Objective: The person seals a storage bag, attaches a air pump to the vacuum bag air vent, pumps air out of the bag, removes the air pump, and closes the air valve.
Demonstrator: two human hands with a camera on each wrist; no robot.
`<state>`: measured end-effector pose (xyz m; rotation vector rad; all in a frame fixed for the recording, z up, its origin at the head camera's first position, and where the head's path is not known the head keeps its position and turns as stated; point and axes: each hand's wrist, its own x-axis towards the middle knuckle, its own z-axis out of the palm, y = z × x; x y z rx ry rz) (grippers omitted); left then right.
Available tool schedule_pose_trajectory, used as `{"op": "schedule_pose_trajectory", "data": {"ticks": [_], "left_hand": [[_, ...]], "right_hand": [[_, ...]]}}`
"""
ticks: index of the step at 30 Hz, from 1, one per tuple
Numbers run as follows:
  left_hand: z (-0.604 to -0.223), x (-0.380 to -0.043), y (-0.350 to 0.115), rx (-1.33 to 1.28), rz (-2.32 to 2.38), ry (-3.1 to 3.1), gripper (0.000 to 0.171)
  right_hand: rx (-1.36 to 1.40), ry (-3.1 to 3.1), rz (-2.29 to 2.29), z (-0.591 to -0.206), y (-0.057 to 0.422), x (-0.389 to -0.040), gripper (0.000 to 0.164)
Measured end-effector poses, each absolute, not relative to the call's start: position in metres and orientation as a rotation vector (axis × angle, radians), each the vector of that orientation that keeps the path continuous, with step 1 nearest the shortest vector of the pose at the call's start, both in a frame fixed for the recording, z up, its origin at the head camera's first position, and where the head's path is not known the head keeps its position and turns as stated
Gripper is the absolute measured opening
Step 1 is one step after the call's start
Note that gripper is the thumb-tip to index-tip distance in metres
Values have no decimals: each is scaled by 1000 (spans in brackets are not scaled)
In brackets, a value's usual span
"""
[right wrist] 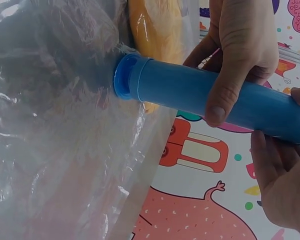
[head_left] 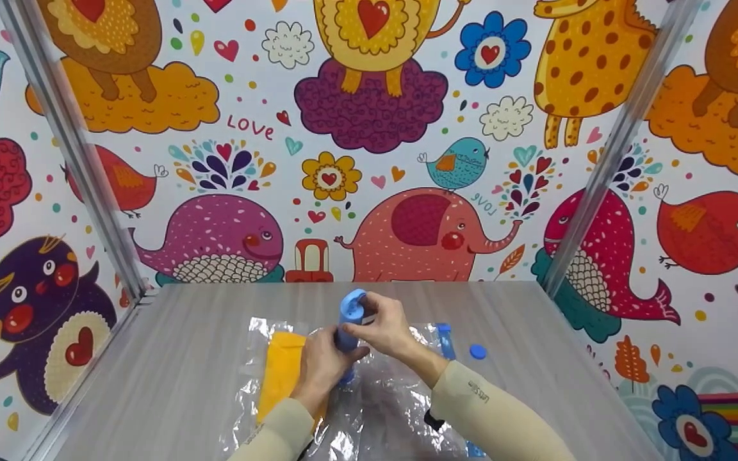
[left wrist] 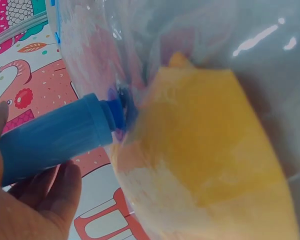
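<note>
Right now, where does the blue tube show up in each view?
Head: the blue tube is below centre, slightly left.
Left wrist: at the left, near mid-height.
Right wrist: from upper centre to the right edge.
Shared landmark: the yellow item, respectively left of the tube, right of it, mostly above its left end.

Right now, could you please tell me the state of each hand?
Left hand: closed around the blue cylinder.
Right hand: closed, holding the blue cylinder's upper end.

Behind the grey, wood-grained worktop (head_left: pixel 170 371) stood a flat white wall printed with colourful cartoon animals (head_left: pixel 369 137); straight silvery metal posts (head_left: pixel 74 147) rose near its far corners.
</note>
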<state>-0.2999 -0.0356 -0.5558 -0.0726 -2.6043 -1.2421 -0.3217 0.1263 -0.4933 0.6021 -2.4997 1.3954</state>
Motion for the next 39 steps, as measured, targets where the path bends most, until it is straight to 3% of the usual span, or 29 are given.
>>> {"op": "schedule_pose_trajectory", "data": {"ticks": [9, 16, 21, 32, 39], "left_hand": [[-556, -302, -34, -138, -1200, -2563, 33], [-554, -306, -34, -182, -1183, -2585, 31], [-554, -306, -34, -181, -1186, -2597, 28], [-553, -302, -36, -131, -1247, -2598, 49], [-548, -300, -35, -85, -1273, -2645, 51]], "right_hand": [[522, -2492, 1383, -495, 123, -318, 48], [595, -2519, 1454, -500, 128, -319, 57], [698, -2493, 1556, -502, 129, -320, 54], [649, -2527, 1488, -501, 129, -321, 58], [553, -2520, 1476, -501, 126, -320, 61]]}}
